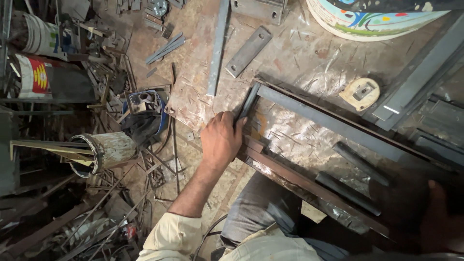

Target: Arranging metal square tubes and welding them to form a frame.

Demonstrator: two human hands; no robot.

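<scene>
My left hand [221, 140] grips the near end of a short dark steel bar [248, 101] that meets a long grey steel bar [328, 122] at a corner, forming part of a frame on a scratched metal plate [299, 58]. A rusty angle bar [290, 174] runs along the frame's near side. My right hand [437, 217] shows dimly at the lower right edge, in shadow by the frame's far end; what it holds is unclear.
Two dark rods [357, 164] lie inside the frame. A flat drilled strip [248, 51] and a long thin bar [217, 48] rest on the plate. A round cream tape measure [360, 93], a painted bucket [372, 21], a tin can [104, 152] with strips, and scrap metal at left.
</scene>
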